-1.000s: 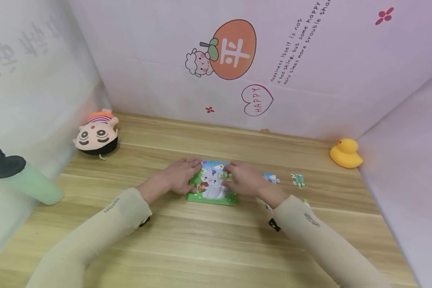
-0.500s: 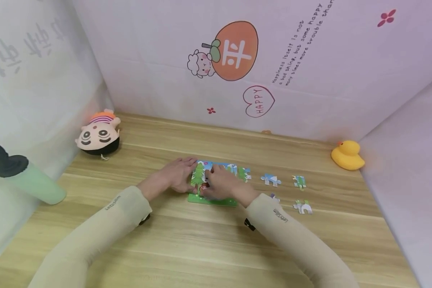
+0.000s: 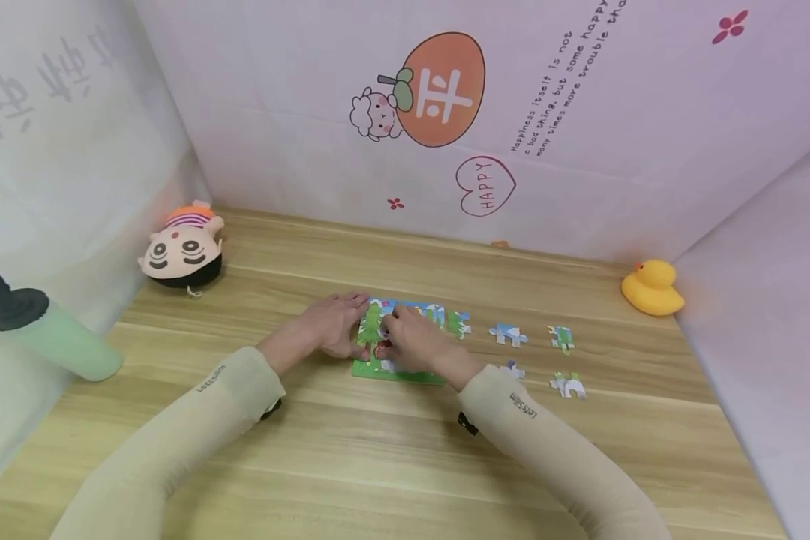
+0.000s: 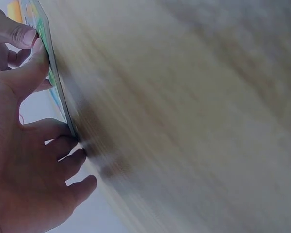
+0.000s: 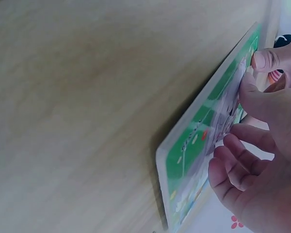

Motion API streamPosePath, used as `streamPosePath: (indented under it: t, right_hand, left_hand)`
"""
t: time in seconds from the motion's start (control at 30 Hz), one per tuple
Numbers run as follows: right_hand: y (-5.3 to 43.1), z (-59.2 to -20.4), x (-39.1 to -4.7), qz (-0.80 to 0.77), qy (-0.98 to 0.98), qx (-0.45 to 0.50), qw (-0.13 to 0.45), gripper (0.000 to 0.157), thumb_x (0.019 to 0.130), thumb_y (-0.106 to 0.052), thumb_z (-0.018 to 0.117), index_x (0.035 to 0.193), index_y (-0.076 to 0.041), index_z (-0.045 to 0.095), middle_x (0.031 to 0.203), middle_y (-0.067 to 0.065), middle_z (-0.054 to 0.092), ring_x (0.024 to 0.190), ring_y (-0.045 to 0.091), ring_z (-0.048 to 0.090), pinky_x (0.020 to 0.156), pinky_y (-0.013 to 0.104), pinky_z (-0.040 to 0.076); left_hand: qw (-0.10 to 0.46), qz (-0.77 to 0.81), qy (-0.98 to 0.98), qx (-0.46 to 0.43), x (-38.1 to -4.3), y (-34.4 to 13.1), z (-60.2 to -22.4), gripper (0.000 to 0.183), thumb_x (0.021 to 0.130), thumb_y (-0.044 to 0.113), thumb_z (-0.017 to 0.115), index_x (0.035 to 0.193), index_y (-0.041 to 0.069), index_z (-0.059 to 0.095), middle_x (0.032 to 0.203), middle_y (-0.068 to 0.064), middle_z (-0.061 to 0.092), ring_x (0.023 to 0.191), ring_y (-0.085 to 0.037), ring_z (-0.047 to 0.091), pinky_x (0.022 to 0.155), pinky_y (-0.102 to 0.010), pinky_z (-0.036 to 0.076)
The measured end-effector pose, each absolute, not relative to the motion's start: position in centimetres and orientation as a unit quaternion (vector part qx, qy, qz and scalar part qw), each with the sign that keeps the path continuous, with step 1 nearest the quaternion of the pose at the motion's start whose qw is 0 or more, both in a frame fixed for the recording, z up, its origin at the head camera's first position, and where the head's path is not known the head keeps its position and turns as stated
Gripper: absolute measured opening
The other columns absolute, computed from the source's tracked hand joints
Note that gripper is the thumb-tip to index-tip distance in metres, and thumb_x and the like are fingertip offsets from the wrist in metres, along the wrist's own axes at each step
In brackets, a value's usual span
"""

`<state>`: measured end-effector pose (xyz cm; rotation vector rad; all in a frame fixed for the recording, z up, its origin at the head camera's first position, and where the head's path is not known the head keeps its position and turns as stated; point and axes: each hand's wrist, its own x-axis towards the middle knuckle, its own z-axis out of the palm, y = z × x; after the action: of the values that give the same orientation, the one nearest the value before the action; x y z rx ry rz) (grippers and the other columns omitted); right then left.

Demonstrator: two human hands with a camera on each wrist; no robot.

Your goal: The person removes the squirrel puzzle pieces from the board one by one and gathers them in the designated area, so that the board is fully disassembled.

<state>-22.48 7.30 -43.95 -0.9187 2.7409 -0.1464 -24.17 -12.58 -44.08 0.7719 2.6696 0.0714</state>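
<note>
A flat picture puzzle board point(image 3: 402, 376) with a grey-and-white cartoon animal and green trees lies on the wooden table. My left hand point(image 3: 334, 330) rests along its left side; in the left wrist view that hand point(image 4: 36, 165) sets its thumb and fingertips right at the board's edge point(image 4: 60, 90). Over the middle of the picture, my right hand point(image 3: 415, 343) has bent fingers and its thumb on the surface. From the right wrist, the fingertips of that hand point(image 5: 262, 141) stand on the board point(image 5: 194, 145), thumbs of both hands close together. I cannot tell whether a piece sits between the right fingers.
Several loose puzzle pieces lie right of the board, such as a tree piece point(image 3: 457, 323), a blue piece point(image 3: 509, 334) and a white one point(image 3: 568, 385). A yellow rubber duck point(image 3: 653, 287), a plush doll point(image 3: 184, 250) and a green bottle point(image 3: 67, 341) stand near the walls.
My right hand has moved left from the board's right side to its middle, bringing the loose pieces into view. The left hand stays at the left edge; little differs over the last half second.
</note>
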Motion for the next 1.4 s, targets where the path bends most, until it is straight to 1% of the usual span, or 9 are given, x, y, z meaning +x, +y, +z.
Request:
streamPosePath:
  t: [0.17, 0.3, 0.43, 0.57, 0.67, 0.9, 1.2, 1.33, 1.4]
  right_hand:
    - [7.4, -43.9, -22.7, -0.068, 0.94, -0.306, 0.132, 0.052, 0.099, -0.046, 0.068, 0.129, -0.004, 0.063, 0.125, 0.012, 0.062, 0.112, 0.025, 0.06, 0.097, 0.037, 0.058]
    - [7.4, -43.8, -22.9, -0.088, 0.941, -0.293, 0.142, 0.054, 0.098, -0.044, 0.07, 0.133, -0.004, 0.06, 0.13, 0.013, 0.06, 0.116, 0.026, 0.059, 0.1, 0.038, 0.058]
    - [7.3, -43.9, -23.1, -0.1, 0.941, -0.292, 0.139, 0.055, 0.097, -0.041, 0.072, 0.135, -0.004, 0.054, 0.127, 0.012, 0.06, 0.113, 0.025, 0.058, 0.096, 0.038, 0.057]
    - [7.3, -43.8, -23.1, -0.114, 0.938, -0.296, 0.14, 0.052, 0.096, -0.038, 0.074, 0.131, -0.006, 0.051, 0.119, 0.009, 0.061, 0.106, 0.023, 0.058, 0.089, 0.036, 0.056]
    - [7.3, -43.8, -23.1, -0.128, 0.935, -0.3, 0.136, 0.043, 0.098, -0.034, 0.072, 0.126, -0.008, 0.052, 0.114, 0.007, 0.063, 0.1, 0.02, 0.06, 0.085, 0.034, 0.056]
    - [7.4, -43.8, -23.0, -0.178, 0.927, -0.309, 0.113, 0.017, 0.103, -0.014, 0.065, 0.115, -0.006, 0.056, 0.099, 0.009, 0.073, 0.084, 0.017, 0.069, 0.076, 0.031, 0.06]
    - [7.8, -43.3, -23.3, -0.226, 0.927, -0.284, 0.094, 0.007, 0.101, -0.007, 0.064, 0.105, -0.008, 0.059, 0.09, 0.007, 0.071, 0.075, 0.014, 0.063, 0.068, 0.026, 0.056]
    - [9.2, -42.6, -23.5, -0.242, 0.93, -0.267, 0.073, 0.007, 0.101, -0.006, 0.065, 0.104, -0.007, 0.059, 0.094, 0.008, 0.071, 0.082, 0.015, 0.066, 0.072, 0.027, 0.059]
    - [10.2, -42.2, -23.6, -0.255, 0.929, -0.253, 0.081, 0.007, 0.102, -0.005, 0.063, 0.106, -0.007, 0.058, 0.097, 0.009, 0.07, 0.086, 0.017, 0.067, 0.075, 0.028, 0.06]
  left_hand:
    - [0.179, 0.029, 0.945, 0.273, -24.2, -12.5, -43.9, 0.109, 0.09, 0.064, 0.071, 0.162, -0.003, 0.025, 0.175, -0.016, 0.018, 0.163, -0.035, 0.021, 0.135, -0.048, 0.023]
    - [0.175, 0.033, 0.945, 0.275, -24.3, -12.5, -43.7, 0.11, 0.089, 0.063, 0.072, 0.162, -0.004, 0.025, 0.174, -0.017, 0.019, 0.163, -0.036, 0.022, 0.134, -0.047, 0.024]
    - [0.176, 0.036, 0.945, 0.273, -24.3, -12.5, -43.7, 0.11, 0.088, 0.064, 0.072, 0.162, -0.003, 0.026, 0.175, -0.017, 0.019, 0.163, -0.036, 0.022, 0.134, -0.048, 0.024]
    - [0.179, 0.04, 0.945, 0.272, -24.3, -12.4, -43.7, 0.11, 0.088, 0.063, 0.073, 0.162, -0.003, 0.026, 0.175, -0.017, 0.019, 0.163, -0.036, 0.021, 0.134, -0.049, 0.024]
    - [0.181, 0.042, 0.944, 0.272, -24.2, -12.4, -43.7, 0.11, 0.088, 0.063, 0.073, 0.162, -0.003, 0.025, 0.175, -0.017, 0.019, 0.163, -0.036, 0.021, 0.134, -0.049, 0.023]
    - [0.185, 0.042, 0.944, 0.271, -24.1, -12.4, -43.7, 0.109, 0.089, 0.062, 0.073, 0.162, -0.003, 0.025, 0.174, -0.018, 0.019, 0.163, -0.037, 0.021, 0.134, -0.05, 0.025]
    - [0.181, 0.043, 0.944, 0.271, -24.1, -12.3, -43.8, 0.109, 0.088, 0.062, 0.074, 0.162, -0.003, 0.027, 0.174, -0.017, 0.02, 0.163, -0.037, 0.022, 0.134, -0.049, 0.025]
    - [0.181, 0.044, 0.945, 0.269, -24.1, -12.3, -43.9, 0.109, 0.087, 0.062, 0.074, 0.162, -0.003, 0.027, 0.174, -0.017, 0.019, 0.163, -0.037, 0.022, 0.134, -0.05, 0.024]
    - [0.183, 0.043, 0.946, 0.266, -24.1, -12.4, -44.0, 0.109, 0.087, 0.062, 0.074, 0.162, -0.002, 0.027, 0.175, -0.017, 0.019, 0.163, -0.037, 0.021, 0.134, -0.05, 0.024]
